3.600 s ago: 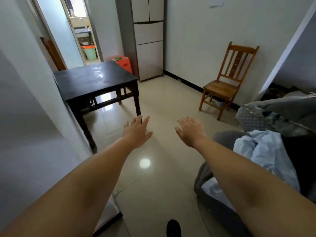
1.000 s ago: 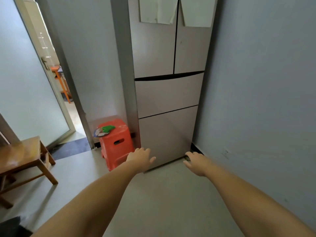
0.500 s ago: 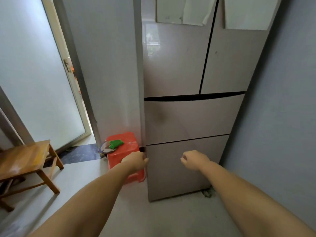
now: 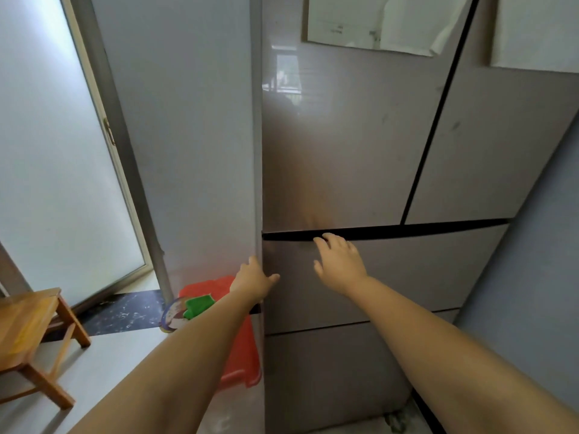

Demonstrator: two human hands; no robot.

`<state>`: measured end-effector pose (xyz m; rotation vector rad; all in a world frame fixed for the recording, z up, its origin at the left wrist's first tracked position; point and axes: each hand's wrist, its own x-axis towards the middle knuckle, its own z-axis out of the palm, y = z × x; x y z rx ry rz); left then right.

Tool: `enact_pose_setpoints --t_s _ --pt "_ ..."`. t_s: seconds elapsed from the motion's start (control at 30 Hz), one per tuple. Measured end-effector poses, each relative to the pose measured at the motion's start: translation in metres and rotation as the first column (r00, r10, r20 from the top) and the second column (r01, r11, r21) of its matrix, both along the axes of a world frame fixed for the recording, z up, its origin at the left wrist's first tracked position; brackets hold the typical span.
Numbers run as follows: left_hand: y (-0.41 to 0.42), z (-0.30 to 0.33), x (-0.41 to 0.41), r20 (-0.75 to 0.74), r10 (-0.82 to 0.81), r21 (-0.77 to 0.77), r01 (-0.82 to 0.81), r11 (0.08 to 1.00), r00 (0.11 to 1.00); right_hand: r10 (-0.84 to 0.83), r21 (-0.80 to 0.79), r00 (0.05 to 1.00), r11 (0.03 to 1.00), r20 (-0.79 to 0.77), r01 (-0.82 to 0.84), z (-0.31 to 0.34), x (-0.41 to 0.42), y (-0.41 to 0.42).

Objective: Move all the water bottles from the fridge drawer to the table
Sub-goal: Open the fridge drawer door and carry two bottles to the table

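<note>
A tall beige fridge (image 4: 354, 151) fills the view, with two upper doors and two closed drawers below. The upper drawer (image 4: 423, 270) has a dark gap along its top edge. My right hand (image 4: 340, 263) is open, fingers spread, with fingertips at that gap near the drawer's left part. My left hand (image 4: 252, 278) rests open at the fridge's left front corner, level with the upper drawer. No water bottles are visible; the drawer's inside is hidden. The lower drawer (image 4: 329, 377) is closed too.
A red plastic stool (image 4: 238, 349) with a green item (image 4: 199, 305) on it stands left of the fridge. A wooden chair (image 4: 28, 333) is at the far left. A frosted glass door (image 4: 53, 158) is behind. A wall (image 4: 532, 292) hems the fridge's right side.
I have come closer to the fridge. Both hands rose from the lower drawer's height to the upper drawer; the right hand opened and reached the gap at its top.
</note>
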<state>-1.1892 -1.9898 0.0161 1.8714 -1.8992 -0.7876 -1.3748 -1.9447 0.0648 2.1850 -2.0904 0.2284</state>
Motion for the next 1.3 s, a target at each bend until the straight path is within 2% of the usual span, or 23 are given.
enact_pose_setpoints --t_s 0.13,0.23,0.4,0.5,0.57,0.67,0.77,0.87,0.9,0.93,1.0,1.07,1.13,1.2,1.27,1.3 --pt "-0.027 -0.006 -0.005 -0.319 -0.004 0.032 0.015 0.999 0.948 -0.009 0.058 1.0 0.998 0.004 0.009 -0.019 -0.002 -0.016" --pt "-0.032 -0.01 -0.01 -0.429 0.05 0.043 -0.035 0.998 0.902 -0.006 0.075 1.0 0.997 -0.013 0.007 -0.027 -0.006 -0.018" --pt "-0.029 -0.009 -0.016 -0.357 0.085 -0.008 -0.094 0.996 0.93 0.016 0.036 1.0 0.999 -0.003 -0.016 -0.022 -0.007 -0.016" --pt "0.009 -0.018 -0.017 -0.323 0.073 -0.077 -0.104 0.992 0.943 0.045 -0.022 0.999 0.999 0.024 -0.045 -0.025 -0.011 0.01" --pt "0.043 -0.023 -0.017 -0.291 0.026 -0.134 -0.068 0.989 0.956 0.065 -0.083 0.996 0.995 0.064 -0.06 -0.031 -0.019 0.036" --pt "0.102 -0.022 -0.022 -0.338 -0.092 -0.195 0.026 0.981 0.937 0.088 -0.223 0.979 0.974 0.185 -0.046 -0.032 -0.036 0.081" --pt "0.159 -0.015 -0.033 -0.503 -0.138 -0.28 -0.01 0.96 0.853 0.056 -0.262 0.929 0.964 0.367 0.045 -0.017 -0.048 0.123" --pt "0.198 0.011 -0.054 -0.747 -0.13 -0.299 -0.155 0.941 0.652 0.01 -0.264 0.858 0.953 0.514 0.147 -0.002 -0.057 0.168" --pt "0.203 0.024 -0.061 -0.77 -0.133 -0.305 -0.178 0.936 0.624 -0.008 -0.272 0.849 0.945 0.528 0.179 0.002 -0.061 0.181" --pt "0.208 0.036 -0.072 -0.754 -0.172 -0.335 -0.146 0.931 0.633 -0.029 -0.291 0.846 0.932 0.532 0.215 0.007 -0.068 0.197" --pt "0.21 0.054 -0.096 -0.629 -0.304 -0.415 0.021 0.91 0.715 -0.066 -0.332 0.85 0.902 0.522 0.275 0.018 -0.08 0.222" --pt "0.209 0.062 -0.125 -0.396 -0.438 -0.463 0.236 0.854 0.807 -0.142 -0.289 0.873 0.909 0.466 0.302 0.032 -0.09 0.244" --pt "0.21 0.066 -0.154 -0.098 -0.532 -0.514 0.415 0.751 0.841 -0.235 -0.099 0.896 0.952 0.377 0.291 0.042 -0.094 0.266" --pt "0.215 0.066 -0.19 0.18 -0.603 -0.534 0.592 0.603 0.777 -0.324 0.169 0.91 0.943 0.258 0.288 0.048 -0.1 0.292" --pt "0.225 0.068 -0.235 0.439 -0.683 -0.442 0.802 0.401 0.583 -0.39 0.373 0.906 0.875 0.163 0.309 0.05 -0.116 0.323" --pt "0.23 0.07 -0.254 0.536 -0.7 -0.363 0.877 0.314 0.472 -0.404 0.42 0.905 0.85 0.13 0.319 0.052 -0.123 0.336"
